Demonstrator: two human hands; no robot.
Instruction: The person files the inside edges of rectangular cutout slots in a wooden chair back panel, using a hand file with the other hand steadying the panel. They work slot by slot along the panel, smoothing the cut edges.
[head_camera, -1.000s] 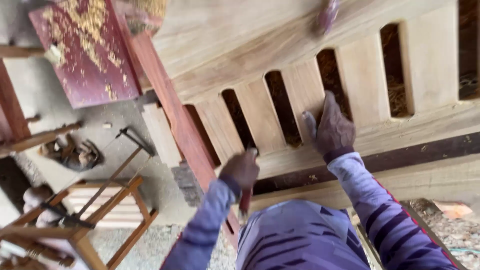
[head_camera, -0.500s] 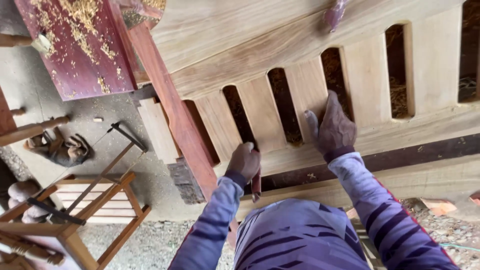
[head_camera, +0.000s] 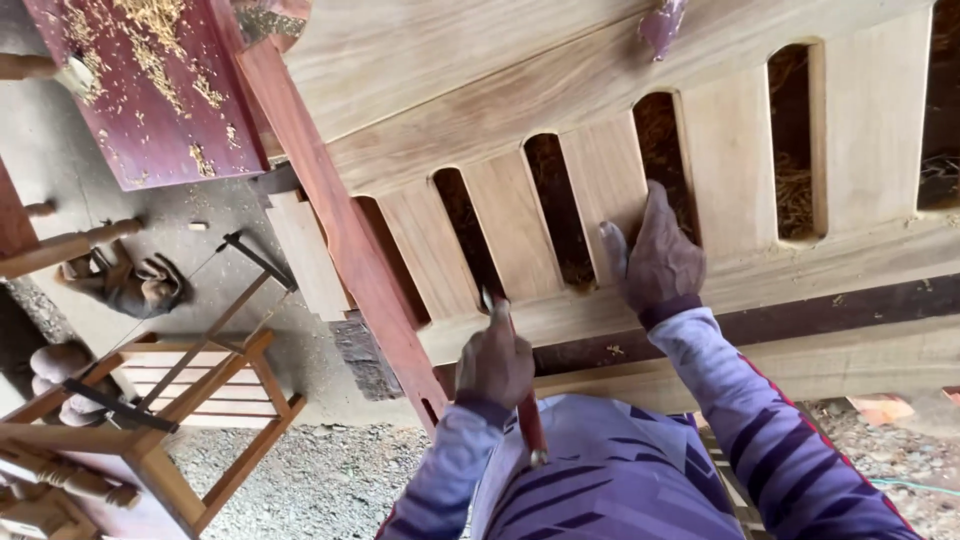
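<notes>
Left hand fisted round a red-handled chisel, tip up at 12 o'clock, touching the lower rail of the slatted wood panel. Right hand lies flat, fingers spread, on a slat at 2 o'clock from the left. Slots in panel hold straw-like shavings. Red beam runs at 10 o'clock; bow saw w/ wooden frame far off at 9.

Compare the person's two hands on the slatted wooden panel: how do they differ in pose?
The left hand is closed in a fist around a red-handled tool; the right hand lies open and flat. The left hand sits at the panel's lower rail, the right hand higher, across a slat. Both wear purple striped sleeves.
</notes>
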